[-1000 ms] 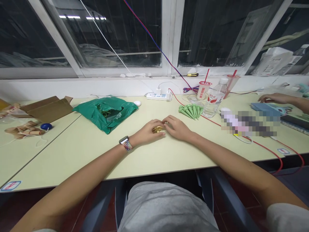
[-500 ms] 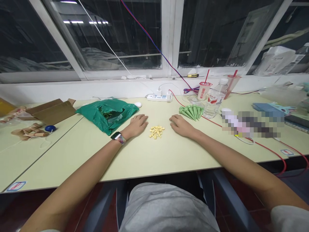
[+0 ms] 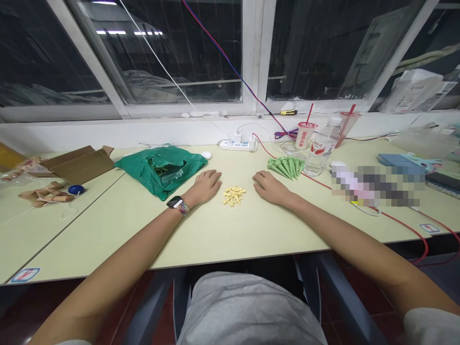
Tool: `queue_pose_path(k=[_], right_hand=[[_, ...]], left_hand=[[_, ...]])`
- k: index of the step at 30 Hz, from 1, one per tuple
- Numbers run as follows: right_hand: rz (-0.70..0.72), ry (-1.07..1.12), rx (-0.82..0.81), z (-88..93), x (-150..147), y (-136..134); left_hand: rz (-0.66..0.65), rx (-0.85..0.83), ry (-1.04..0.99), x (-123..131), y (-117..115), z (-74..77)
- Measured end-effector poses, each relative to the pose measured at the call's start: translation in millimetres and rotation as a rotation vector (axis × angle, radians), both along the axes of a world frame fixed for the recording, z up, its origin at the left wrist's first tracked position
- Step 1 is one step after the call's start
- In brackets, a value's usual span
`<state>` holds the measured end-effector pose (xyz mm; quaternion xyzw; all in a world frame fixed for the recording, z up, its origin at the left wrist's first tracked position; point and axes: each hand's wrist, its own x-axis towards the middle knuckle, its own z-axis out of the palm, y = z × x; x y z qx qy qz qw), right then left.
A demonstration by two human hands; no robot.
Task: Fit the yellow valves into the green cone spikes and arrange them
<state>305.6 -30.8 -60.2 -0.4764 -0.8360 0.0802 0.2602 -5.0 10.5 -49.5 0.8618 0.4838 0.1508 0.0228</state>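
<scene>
One loose heap of small pale-yellow pieces (image 3: pixel 234 196), on the cream table (image 3: pixel 244 235) midway between two hands and touching neither: left hand (image 3: pixel 203 187), palm down, fingers loosely extended, a banded watch (image 3: pixel 174 202) at its wrist; right hand (image 3: pixel 270 186), likewise palm down, fingers relaxed and slightly bent. Next, beyond the left hand and just beside it, one green plastic bag (image 3: pixel 181 175) with a ragged opening; beyond the right, several green cones (image 3: pixel 286 166) fanned together, a clear labelled bottle (image 3: pixel 319 155) standing near them. Farthest on the tabletop, one white power strip (image 3: pixel 232 145) against the wall.
</scene>
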Motion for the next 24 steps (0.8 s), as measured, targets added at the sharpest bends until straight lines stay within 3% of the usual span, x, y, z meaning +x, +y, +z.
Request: queue_pose_path(k=[6, 11, 18, 24], right_hand=[[0.141, 0.200, 0.035, 6.1, -23, -17], [0.170, 0.156, 0.069, 7.3, -43, -31], [0.189, 0.088, 0.100, 6.9, -37, -28], [0.133, 0.337, 0.086, 14.0, -33, -28]], left_hand=[[-0.005, -0.004, 0.019, 1, -2, 1.6], [-0.011, 0.009, 0.009, 1, -2, 1.5], [-0.011, 0.011, 0.011, 1, -3, 1.3], [-0.097, 0.058, -0.160, 8, -14, 18.4]])
